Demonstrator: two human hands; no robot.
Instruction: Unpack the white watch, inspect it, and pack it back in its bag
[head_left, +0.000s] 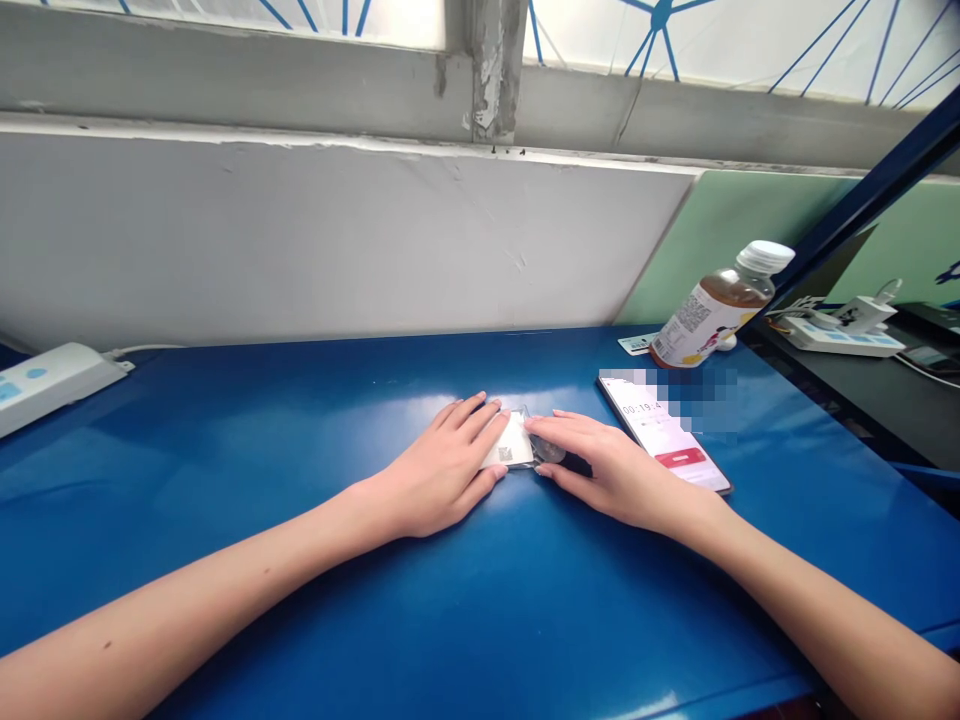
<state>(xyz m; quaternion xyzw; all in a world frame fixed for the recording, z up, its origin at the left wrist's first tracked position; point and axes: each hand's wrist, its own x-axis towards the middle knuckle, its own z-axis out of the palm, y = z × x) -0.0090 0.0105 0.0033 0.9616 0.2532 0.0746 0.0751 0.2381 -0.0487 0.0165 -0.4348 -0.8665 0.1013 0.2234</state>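
A small white packet in clear wrapping (513, 447), with a printed code on it, lies on the blue table (315, 420). My left hand (442, 465) rests flat on its left side, fingers stretched out over it. My right hand (604, 460) lies flat on its right side, fingertips touching the packet's edge. Both hands press it down between them; part of the packet is hidden under the fingers.
A phone (667, 440) with a lit timer screen lies right of my right hand. A tilted drink bottle (712, 310) with a white cap stands behind it. A white power strip (45, 385) sits far left, another (840, 335) on the dark desk right.
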